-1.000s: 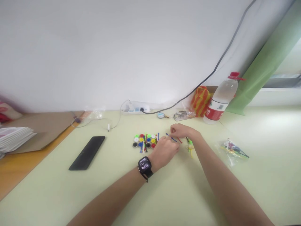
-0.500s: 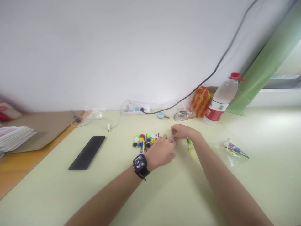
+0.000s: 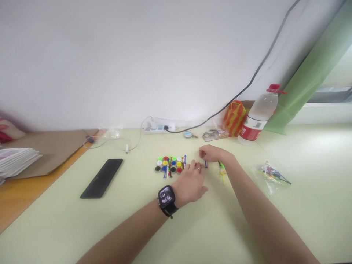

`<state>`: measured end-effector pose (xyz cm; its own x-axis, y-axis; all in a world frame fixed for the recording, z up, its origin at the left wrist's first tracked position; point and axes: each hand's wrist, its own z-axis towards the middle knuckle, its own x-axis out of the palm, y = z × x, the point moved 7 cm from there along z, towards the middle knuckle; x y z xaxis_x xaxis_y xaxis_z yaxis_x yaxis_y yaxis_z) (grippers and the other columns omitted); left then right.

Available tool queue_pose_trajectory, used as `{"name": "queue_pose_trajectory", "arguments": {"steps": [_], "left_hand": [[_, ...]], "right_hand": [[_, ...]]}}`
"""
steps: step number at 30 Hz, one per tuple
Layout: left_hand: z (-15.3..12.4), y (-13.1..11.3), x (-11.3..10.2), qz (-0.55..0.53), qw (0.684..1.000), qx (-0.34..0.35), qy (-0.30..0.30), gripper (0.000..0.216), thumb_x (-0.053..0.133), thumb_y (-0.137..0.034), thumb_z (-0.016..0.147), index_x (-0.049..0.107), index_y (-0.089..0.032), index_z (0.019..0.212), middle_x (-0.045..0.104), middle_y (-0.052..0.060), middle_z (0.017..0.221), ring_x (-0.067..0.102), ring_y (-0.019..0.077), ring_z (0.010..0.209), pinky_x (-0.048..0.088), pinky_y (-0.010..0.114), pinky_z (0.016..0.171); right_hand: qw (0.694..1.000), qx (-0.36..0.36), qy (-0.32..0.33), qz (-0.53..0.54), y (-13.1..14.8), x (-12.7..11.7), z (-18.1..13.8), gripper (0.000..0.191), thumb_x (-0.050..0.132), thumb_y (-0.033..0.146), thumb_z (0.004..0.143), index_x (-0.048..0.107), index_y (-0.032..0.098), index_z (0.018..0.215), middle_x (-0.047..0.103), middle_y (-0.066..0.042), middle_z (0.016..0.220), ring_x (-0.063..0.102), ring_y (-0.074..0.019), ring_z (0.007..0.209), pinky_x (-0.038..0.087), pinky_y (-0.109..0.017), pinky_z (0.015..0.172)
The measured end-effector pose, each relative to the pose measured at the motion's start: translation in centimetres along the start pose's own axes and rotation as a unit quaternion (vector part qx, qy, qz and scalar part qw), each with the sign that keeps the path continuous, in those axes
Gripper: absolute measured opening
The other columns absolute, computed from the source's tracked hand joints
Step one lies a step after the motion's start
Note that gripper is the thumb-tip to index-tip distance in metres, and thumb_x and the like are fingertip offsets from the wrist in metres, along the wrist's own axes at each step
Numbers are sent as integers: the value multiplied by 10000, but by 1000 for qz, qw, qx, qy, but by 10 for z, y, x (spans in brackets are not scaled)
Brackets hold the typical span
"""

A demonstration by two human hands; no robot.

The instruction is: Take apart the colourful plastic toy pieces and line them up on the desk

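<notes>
My left hand, with a black watch on its wrist and a ring on one finger, lies palm down with its fingers stretched out. Its fingertips reach the right side of several small coloured discs set in rows. A small red piece shows at its fingers. Thin coloured arrow-shaped sticks lie among the discs. Just beyond, my right hand has its fingers curled together in a pinch; what they hold is hidden. Below it are blue and red sticks. Green and yellow pieces lie beside my right wrist.
A black phone-like slab lies at left. Along the wall are a power strip, a cable and a striped bag. A large water bottle stands back right, with a plastic bag of coloured pieces nearer.
My left hand has shifted slightly right and towards me, uncovering more of the discs, including a red one. My right hand has moved very slightly left.
</notes>
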<state>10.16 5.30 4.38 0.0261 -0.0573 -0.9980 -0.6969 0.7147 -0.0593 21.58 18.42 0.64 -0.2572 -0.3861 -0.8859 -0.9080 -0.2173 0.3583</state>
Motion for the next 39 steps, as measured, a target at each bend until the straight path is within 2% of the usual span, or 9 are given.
{"name": "queue_pose_trajectory", "arguments": {"steps": [8,11,16,18,20,23,25,35,39], "left_hand": [[6,7,11,-8,1000,-6,-8,717,576,-504,954,439,-41,1483,524,244,1470,465,378,1335,430,492,1095],[6,11,11,-6,1000,-12,-12,714,581,-506,952,421,-75,1499,511,231,1496,464,386,1354,417,504,1103],[4,10,11,-7,1000,-2,5,724,580,-483,952,381,-87,1524,436,243,1572,398,392,1436,375,515,1137],[4,9,12,-12,1000,1,9,710,559,-492,960,392,-79,1513,425,249,1580,390,389,1446,363,515,1144],[4,10,13,-16,1000,-5,9,706,553,-498,960,399,-75,1505,431,253,1574,389,389,1447,362,518,1143],[5,12,13,-23,1000,-10,5,714,555,-499,959,398,-65,1504,439,263,1565,390,392,1447,377,517,1133],[5,13,14,-27,1000,-12,5,714,554,-494,959,395,-62,1506,428,265,1573,382,390,1455,373,511,1141],[7,16,18,-34,999,-4,5,712,524,-489,976,383,-47,1516,390,255,1608,346,385,1494,329,472,1188],[8,15,20,-36,999,6,-1,697,521,-483,974,402,-46,1504,377,258,1617,362,398,1482,337,491,1184]], "right_hand": [[999,-29,39,9,8,-3,-14,235,673,91,737,709,214,934,736,-26,950,651,-170,797,443,-232,626],[999,-41,19,22,7,-14,-19,245,692,136,764,718,226,989,718,-21,968,644,-166,802,448,-224,623],[998,-16,-49,29,-16,-38,-23,181,671,239,854,704,188,1024,693,-64,1014,642,-186,865,471,-248,700],[998,5,-55,25,-28,-41,-25,177,712,284,834,710,180,977,700,-75,1010,644,-198,862,469,-262,694],[999,26,-31,24,-38,-38,-28,200,787,309,763,725,193,914,717,-59,980,650,-197,827,465,-265,673],[997,59,38,25,-47,-27,-32,223,841,271,669,743,212,860,736,-25,915,657,-187,782,450,-256,630],[995,76,59,22,-51,-23,-33,200,822,220,651,749,208,837,740,-20,877,660,-188,778,437,-252,607],[995,97,0,16,-64,-31,-26,170,672,109,737,761,192,855,769,-53,1009,685,-204,861,466,-256,668],[994,100,-33,18,-66,-33,-25,124,656,98,761,722,184,822,760,-65,981,675,-210,848,463,-269,692]]}}
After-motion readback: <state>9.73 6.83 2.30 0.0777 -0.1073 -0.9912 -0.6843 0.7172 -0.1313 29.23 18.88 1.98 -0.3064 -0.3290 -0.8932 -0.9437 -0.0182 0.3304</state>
